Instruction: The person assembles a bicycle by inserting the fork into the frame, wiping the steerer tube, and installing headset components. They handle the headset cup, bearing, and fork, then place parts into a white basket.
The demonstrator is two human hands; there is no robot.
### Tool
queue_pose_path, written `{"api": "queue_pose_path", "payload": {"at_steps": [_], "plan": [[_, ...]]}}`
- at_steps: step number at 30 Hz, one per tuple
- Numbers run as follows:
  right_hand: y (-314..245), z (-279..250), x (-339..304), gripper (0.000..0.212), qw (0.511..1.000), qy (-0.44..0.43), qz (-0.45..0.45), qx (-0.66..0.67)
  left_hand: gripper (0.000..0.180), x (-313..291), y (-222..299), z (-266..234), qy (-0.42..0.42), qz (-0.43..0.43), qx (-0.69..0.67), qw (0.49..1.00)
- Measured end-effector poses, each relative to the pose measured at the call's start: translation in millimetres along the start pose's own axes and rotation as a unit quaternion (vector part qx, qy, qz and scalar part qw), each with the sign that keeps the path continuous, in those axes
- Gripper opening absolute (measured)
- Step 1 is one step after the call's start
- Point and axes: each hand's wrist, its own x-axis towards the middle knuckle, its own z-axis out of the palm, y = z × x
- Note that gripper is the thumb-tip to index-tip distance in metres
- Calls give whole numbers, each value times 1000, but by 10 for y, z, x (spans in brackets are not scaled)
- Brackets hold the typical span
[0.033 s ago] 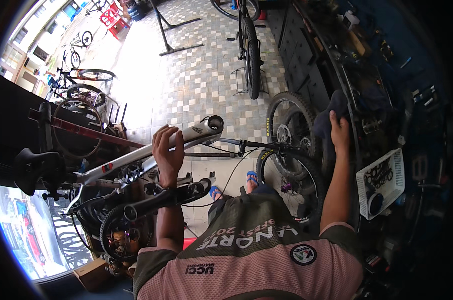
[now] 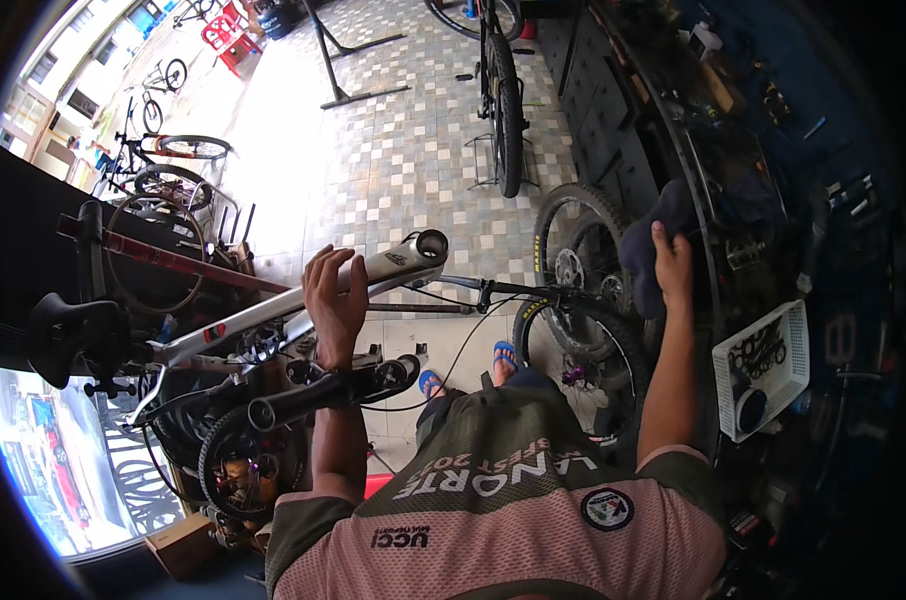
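Note:
A silver bicycle frame [image 2: 238, 325] lies slantwise at the left, its open head tube [image 2: 432, 244] toward the middle. My left hand [image 2: 335, 305] is curled over the frame's upper tube, close behind the head tube. Below that wrist, a black suspension fork [image 2: 318, 396] crosses in front of my forearm. Out at the right, beside the workbench, my right hand [image 2: 675, 265] is closed on a dark cloth [image 2: 653, 240], thumb on top. Folds of the cloth spread above and to the left of the fingers.
Bicycle wheels [image 2: 579, 240] stand between me and the workbench [image 2: 688, 150]. A white plastic basket [image 2: 763, 370] with black parts sits at the right. A black saddle [image 2: 68, 340] juts in at the left. Farther off, a bicycle [image 2: 501, 110] stands on the tiled floor.
My right hand and the cloth have shifted slightly, and the cloth bulges more to the left. My left hand stays on the frame.

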Motion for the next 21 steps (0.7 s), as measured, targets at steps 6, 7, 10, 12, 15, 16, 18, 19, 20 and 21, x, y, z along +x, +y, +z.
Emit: {"api": "queue_pose_path", "payload": {"at_steps": [6,7,10,12,15,16,18,19,20,21], "plan": [[-600,1080,-173,30,924,-241,28,296,23,102,-215,120,-70,-23,184,980],[-667,1253,-225,31,891,-303,34,337,25,114,-207,135,-103,-56,199,973],[-1106,1744,-499,32,874,-395,-48,279,34,99,-274,202,-80,-15,228,970],[-1405,2027,-684,34,888,-370,-234,143,37,87,-267,220,-70,-9,236,969],[-1470,2437,-813,36,898,-340,-278,13,37,80,-258,232,-67,-9,243,968],[-1505,2444,-803,35,899,-343,-271,21,36,79,-264,251,-49,3,237,970],[-1548,2405,-756,35,905,-341,-252,36,34,118,-227,229,-47,0,240,970],[-1497,2393,-744,32,904,-329,-270,52,33,151,-159,323,-44,8,221,974],[-1444,2475,-753,30,902,-314,-287,66,34,108,-284,358,-16,38,213,976],[-1388,2449,-699,28,905,-294,-297,78,33,90,-298,381,-20,19,211,977]]}}
